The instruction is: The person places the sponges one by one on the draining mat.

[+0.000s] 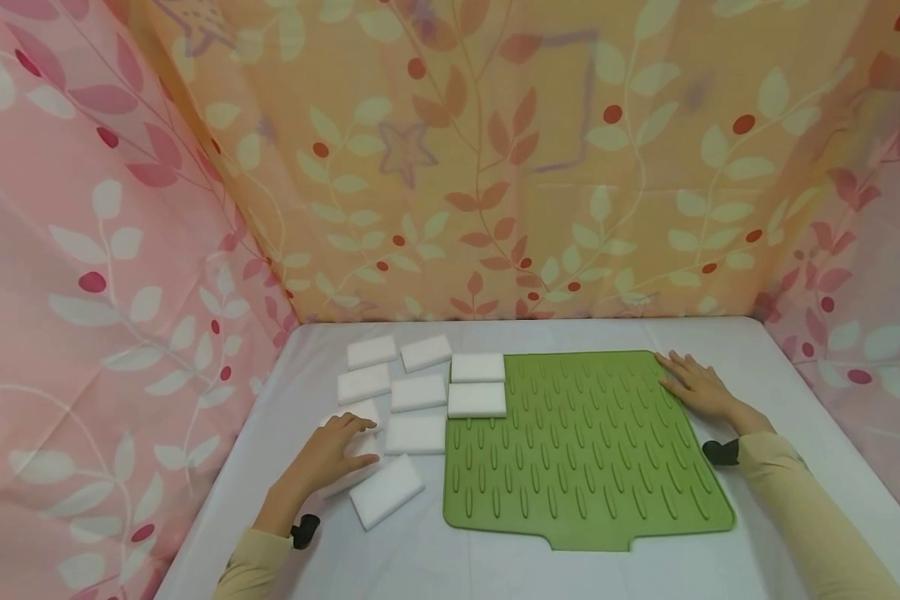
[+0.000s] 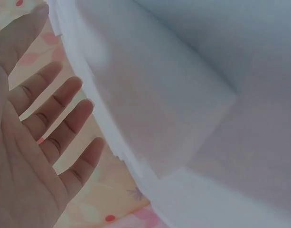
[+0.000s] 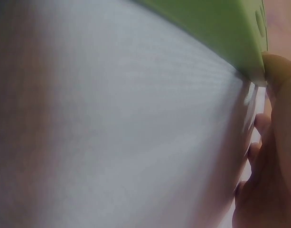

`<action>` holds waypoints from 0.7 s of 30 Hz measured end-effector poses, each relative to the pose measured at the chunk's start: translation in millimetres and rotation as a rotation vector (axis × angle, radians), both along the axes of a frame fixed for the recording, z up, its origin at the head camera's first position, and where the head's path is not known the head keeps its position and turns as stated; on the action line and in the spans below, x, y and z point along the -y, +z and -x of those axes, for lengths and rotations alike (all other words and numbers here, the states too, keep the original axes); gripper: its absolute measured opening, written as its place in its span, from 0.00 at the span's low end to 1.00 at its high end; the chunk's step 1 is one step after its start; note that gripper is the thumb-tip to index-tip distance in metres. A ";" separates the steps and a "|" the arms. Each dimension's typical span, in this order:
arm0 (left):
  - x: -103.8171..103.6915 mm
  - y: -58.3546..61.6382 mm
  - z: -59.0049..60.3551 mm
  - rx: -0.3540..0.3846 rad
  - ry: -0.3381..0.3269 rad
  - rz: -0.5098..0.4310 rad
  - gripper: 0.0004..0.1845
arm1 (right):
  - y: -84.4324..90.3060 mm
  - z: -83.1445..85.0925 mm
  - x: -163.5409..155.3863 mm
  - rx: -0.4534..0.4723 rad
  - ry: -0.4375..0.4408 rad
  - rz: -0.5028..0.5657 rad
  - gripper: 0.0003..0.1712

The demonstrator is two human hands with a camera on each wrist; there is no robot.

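My left hand (image 1: pixel 336 454) hovers over white foam blocks at the left of the table, fingers loosely spread and holding nothing. Partly under that hand lies one block (image 1: pixel 364 410); another tilted block (image 1: pixel 387 492) lies just right of its thumb. In the left wrist view a large white block face (image 2: pixel 154 104) stands beside the spread fingers. A green ridged mat (image 1: pixel 585 533) lies at the middle right, with two blocks (image 1: pixel 477 400) on its far left corner. My right hand (image 1: pixel 697 390) rests flat at the mat's far right edge, its thumb (image 3: pixel 278 69) touching the rim.
More white blocks (image 1: pixel 417 393) lie in loose rows between my left hand and the mat. A white cloth (image 1: pixel 495 575) covers the table. Patterned curtains (image 1: pixel 450 208) hang behind it and on both sides. Each wrist carries a small black camera (image 1: pixel 305 531).
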State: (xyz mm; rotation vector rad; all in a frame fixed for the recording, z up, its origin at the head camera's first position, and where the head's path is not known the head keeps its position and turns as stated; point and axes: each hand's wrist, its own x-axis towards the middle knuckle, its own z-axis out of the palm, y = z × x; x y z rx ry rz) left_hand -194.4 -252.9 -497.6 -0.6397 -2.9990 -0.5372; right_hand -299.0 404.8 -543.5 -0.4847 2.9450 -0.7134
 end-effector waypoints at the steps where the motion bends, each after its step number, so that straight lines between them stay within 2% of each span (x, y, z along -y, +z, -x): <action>1: 1.6 -0.7 -1.8 0.001 0.004 0.001 0.28 | 0.1 -0.2 0.3 -0.001 0.000 0.001 0.35; 9: 16.5 -8.4 -14.4 0.011 0.043 0.005 0.28 | 2.0 -0.9 0.5 0.013 0.001 0.009 0.35; 21: 30.5 -8.9 -27.9 0.064 0.094 0.029 0.34 | 1.1 -0.2 0.1 0.018 0.000 0.006 0.35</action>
